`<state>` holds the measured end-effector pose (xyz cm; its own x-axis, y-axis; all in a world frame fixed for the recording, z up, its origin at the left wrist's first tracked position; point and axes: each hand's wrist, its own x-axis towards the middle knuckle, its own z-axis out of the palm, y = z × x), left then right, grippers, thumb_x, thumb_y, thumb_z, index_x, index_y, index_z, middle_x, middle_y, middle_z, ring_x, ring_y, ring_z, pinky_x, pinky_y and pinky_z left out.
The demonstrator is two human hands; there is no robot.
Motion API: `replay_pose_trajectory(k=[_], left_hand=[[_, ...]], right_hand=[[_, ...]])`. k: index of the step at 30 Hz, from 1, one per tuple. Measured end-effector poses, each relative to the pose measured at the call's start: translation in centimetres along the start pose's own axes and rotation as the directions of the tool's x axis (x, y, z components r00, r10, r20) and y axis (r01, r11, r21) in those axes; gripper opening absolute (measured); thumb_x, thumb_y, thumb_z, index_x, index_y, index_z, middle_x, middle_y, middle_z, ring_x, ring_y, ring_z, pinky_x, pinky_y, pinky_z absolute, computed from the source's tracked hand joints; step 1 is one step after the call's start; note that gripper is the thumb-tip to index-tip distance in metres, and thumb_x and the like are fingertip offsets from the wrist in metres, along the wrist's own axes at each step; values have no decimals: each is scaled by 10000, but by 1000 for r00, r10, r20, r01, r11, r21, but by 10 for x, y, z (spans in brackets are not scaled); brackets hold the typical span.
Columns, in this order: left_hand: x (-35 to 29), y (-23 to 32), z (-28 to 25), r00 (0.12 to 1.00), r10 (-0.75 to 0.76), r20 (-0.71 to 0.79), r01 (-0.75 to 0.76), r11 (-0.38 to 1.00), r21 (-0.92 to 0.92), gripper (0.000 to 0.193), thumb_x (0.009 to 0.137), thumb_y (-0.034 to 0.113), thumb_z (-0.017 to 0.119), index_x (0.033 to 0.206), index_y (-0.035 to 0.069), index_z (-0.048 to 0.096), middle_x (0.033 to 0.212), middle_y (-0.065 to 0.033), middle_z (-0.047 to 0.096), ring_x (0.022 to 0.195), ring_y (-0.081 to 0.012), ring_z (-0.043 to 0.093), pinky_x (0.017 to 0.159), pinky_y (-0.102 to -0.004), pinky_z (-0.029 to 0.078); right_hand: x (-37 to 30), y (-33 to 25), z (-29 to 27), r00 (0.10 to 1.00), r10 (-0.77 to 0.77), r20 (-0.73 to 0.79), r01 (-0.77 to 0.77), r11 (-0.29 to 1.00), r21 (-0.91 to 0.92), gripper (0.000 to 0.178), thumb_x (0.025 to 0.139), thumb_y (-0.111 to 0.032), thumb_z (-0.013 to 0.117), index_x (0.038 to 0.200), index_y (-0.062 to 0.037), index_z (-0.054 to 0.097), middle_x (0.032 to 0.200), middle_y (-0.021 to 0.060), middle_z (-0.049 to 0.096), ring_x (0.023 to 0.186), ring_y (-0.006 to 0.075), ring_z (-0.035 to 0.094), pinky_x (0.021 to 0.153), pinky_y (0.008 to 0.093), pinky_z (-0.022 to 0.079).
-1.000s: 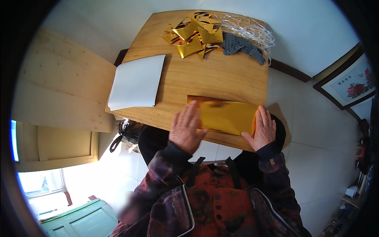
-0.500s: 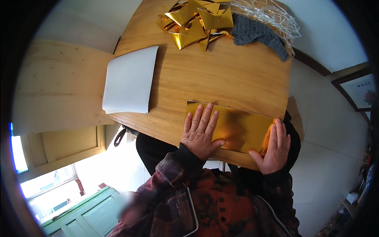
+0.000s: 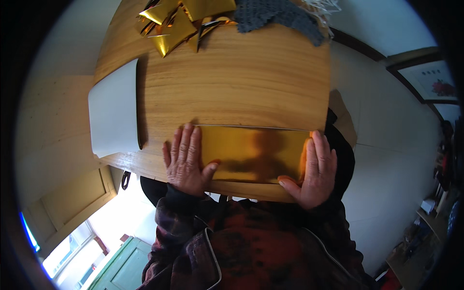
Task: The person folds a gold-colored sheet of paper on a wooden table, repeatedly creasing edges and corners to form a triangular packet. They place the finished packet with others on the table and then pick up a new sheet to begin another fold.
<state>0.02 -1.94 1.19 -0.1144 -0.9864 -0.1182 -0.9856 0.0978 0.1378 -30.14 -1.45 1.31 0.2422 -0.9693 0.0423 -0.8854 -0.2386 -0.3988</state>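
Observation:
A shiny gold rectangular sheet (image 3: 232, 150), like foil card, lies flat along the near edge of the wooden table. My left hand (image 3: 186, 162) rests palm down over its left end, fingers stretched out and thumb apart on the gold surface. At the other end, my right hand (image 3: 314, 166) lies flat with fingers extended, its thumb reaching onto the sheet. Both hands are open and press on the sheet without gripping it. Under my palms the sheet's two ends are hidden.
A stack of white paper (image 3: 115, 111) sits at the table's left edge. Folded gold pieces (image 3: 179, 31) are heaped at the far left, beside dark grey crinkled material (image 3: 278, 17). Clear shredded strips (image 3: 321, 6) lie at the far right. The bare wooden table (image 3: 232, 77) spans the middle.
My left hand has slid left to the sheet's end, uncovering more gold. My right hand stays at its end. The whole view has shifted and turned, so the sheet now looks more level.

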Motion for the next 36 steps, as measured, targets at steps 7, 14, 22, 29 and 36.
replay_pose_trajectory(k=[7, 14, 22, 29, 36], left_hand=[[-5, 38, -8, 994, 40, -101, -32, 997, 72, 733, 874, 281, 598, 1508, 96, 278, 1592, -106, 208, 1482, -301, 144, 1160, -558, 60], [-14, 107, 18, 867, 482, -129, -495, 863, -106, 922, 781, 608, 607, 1479, 75, 326, 1562, -125, 271, 1453, -272, 240, 1173, -448, 160], [-15, 102, 17, 844, 535, -27, -536, 841, -76, 893, 743, 612, 678, 1493, 290, 315, 1585, -169, 160, 1457, -336, 183, 1162, -486, 162], [-14, 103, 16, 831, 556, -9, -556, 829, -59, 821, 732, 549, 728, 1453, 400, 364, 1581, -187, 148, 1452, -368, 178, 1146, -519, 196], [-11, 102, 16, 844, 529, 93, -527, 849, -39, 791, 743, 573, 699, 1438, 323, 416, 1595, -156, 132, 1471, -353, 126, 1163, -527, 145]], right_hand=[[-1, -2, 2, 999, 5, -39, -5, 1000, 9, 1052, 616, -447, 824, 1436, 1, 339, 1549, 92, 250, 1370, 345, 324, 1058, 597, 291], [0, -5, 2, 999, 12, -49, -16, 997, -74, 961, 680, -448, 794, 1405, 18, 369, 1529, 88, 258, 1361, 343, 328, 1068, 576, 291], [-16, 13, 0, 997, -17, -74, 10, 995, -102, 787, 780, -408, 709, 1412, -56, 399, 1505, 84, 325, 1363, 342, 323, 1116, 508, 252], [-46, 36, -17, 948, 153, -277, -134, 987, 86, 629, 803, -178, 680, 1366, -43, 436, 1417, 162, 446, 1328, 376, 383, 1096, 483, 295], [12, -28, 14, 922, -142, -361, 229, 950, 211, 491, 803, -130, 660, 1247, 11, 506, 1316, 185, 523, 1272, 376, 448, 1052, 466, 358]])
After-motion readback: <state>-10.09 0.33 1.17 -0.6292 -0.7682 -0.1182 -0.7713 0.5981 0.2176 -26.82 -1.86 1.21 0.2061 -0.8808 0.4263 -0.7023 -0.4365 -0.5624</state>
